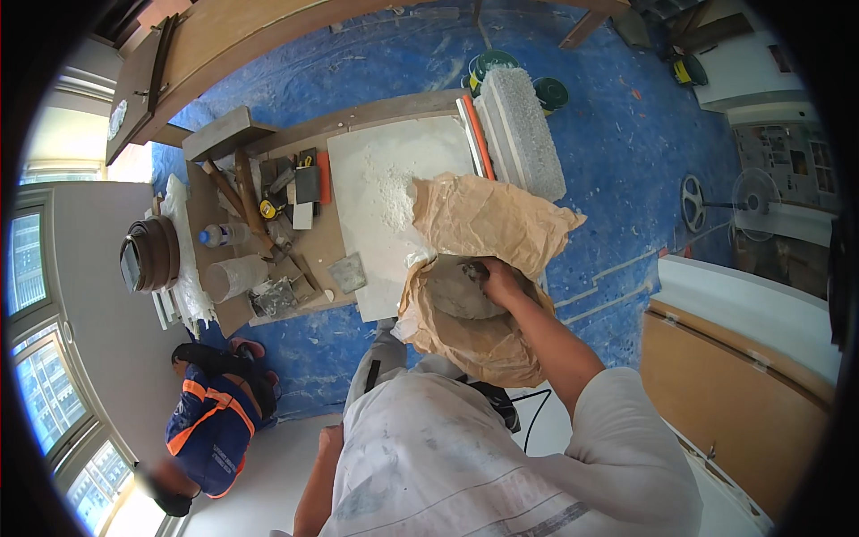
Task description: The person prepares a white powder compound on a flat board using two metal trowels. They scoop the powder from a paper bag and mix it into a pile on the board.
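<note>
A crumpled brown paper bag (497,215) lies open over the front right of a pale board (362,179) strewn with white powder. Grey powder (456,291) fills part of it. My right hand (492,279) reaches into the bag, fingers closed round something dark, too hidden to name. Down beside my shirt at the lower edge hangs my left hand (330,437), its fingers mostly hidden. A small grey square piece (345,273) sits near the board's left corner.
A worktable (295,128) carries tools (268,208), a bottle (215,234) and a foam block (519,134). Buckets (552,94) stand behind. Another person (208,421) is at lower left. A fan (756,201) and wooden cabinet (707,385) are right, over blue floor sheeting (608,179).
</note>
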Tool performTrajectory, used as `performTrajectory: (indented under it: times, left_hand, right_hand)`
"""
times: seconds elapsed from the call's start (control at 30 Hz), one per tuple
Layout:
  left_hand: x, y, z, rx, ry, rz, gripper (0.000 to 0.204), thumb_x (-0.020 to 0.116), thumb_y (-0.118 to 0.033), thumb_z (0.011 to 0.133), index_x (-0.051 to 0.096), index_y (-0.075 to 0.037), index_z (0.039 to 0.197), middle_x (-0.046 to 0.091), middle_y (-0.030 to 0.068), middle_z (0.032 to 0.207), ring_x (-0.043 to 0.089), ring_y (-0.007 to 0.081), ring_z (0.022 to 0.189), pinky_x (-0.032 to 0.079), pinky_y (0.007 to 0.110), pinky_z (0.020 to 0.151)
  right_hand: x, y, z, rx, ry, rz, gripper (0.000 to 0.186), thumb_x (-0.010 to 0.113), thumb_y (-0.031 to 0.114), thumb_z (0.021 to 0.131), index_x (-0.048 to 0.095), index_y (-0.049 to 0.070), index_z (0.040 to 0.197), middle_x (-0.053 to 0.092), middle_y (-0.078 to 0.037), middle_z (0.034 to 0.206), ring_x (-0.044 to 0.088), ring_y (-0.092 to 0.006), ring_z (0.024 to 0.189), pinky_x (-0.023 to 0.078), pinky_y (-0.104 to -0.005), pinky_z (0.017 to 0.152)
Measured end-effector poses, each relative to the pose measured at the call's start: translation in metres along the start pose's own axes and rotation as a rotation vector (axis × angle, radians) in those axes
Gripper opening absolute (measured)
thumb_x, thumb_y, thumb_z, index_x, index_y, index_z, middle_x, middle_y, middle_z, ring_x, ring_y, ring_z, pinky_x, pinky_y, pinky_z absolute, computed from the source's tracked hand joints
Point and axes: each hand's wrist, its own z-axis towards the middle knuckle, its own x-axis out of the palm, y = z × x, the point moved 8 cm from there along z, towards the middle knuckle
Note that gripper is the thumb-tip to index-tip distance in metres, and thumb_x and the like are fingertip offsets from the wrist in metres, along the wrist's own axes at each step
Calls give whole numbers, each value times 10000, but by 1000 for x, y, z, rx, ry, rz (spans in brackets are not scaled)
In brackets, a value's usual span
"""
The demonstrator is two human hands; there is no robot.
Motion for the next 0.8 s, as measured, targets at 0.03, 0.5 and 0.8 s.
performTrajectory:
  times: [0.03,0.5,0.8]
  left_hand:
    - [-3,-3,-3,1,13,8,295,499,-243,971,680,-41,1086,704,236,962,693,427,879,565,515,767]
    - [-40,-17,-28,-126,141,-116,346,489,-326,986,709,-60,1019,720,191,904,696,382,811,542,488,746]
    - [-36,6,-38,-372,36,-490,522,578,-466,901,712,-12,681,690,143,683,676,304,706,501,420,722]
  right_hand:
    - [-2,5,1,54,56,4,396,635,73,846,651,94,1241,662,-180,1222,614,-360,1154,489,-414,979]
    - [55,-1,19,-69,575,9,421,653,124,874,624,126,1295,647,-114,1299,595,-298,1214,462,-381,1026]
    - [32,52,24,-104,770,-329,546,639,205,830,574,169,1371,604,-134,1354,562,-311,1257,428,-408,1062]
